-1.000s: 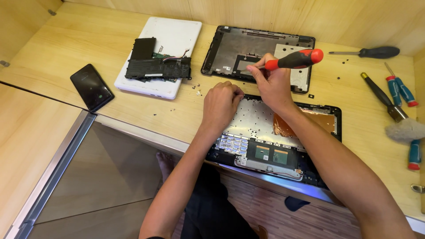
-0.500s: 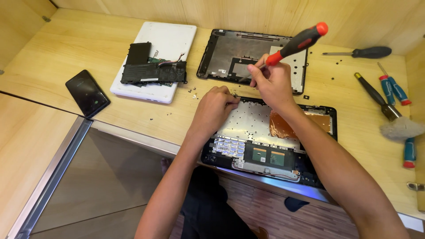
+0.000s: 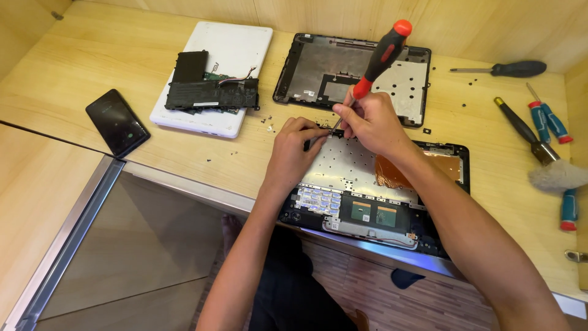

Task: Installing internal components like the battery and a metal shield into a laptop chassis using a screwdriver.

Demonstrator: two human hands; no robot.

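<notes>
1. Screwdriver (image 3: 381, 56), red and black handle, is clamped in the right hand (image 3: 367, 122), fingers wrapped tight round the lower handle. It stands tilted, cap leaning away from the person, tip down at the far edge of the opened laptop base (image 3: 392, 184), apparently so the blade meets a fastener squarely.
2. Left hand (image 3: 294, 150) rests on the same far edge, thumb and forefinger pressed together just beside the tip. Whether they pinch a small part or only steady the blade cannot be told.
3. The laptop base lies at the near edge of the counter (image 3: 92, 67), inner side up, with metal backing plate, copper-coloured patch and touchpad board exposed; this puts the work directly under both hands.
4. Removed bottom cover (image 3: 306, 67) lies inner face up just beyond the base.
5. A battery with circuit board (image 3: 208, 89) rests on a white laptop lid (image 3: 239, 43), well left of the work.
6. Loose screws (image 3: 268, 125) lie scattered between lid and hands.
7. A black phone (image 3: 116, 121) lies far left; spare screwdrivers (image 3: 520, 125) and a brush (image 3: 560, 176) lie to the right, within reach.
</notes>
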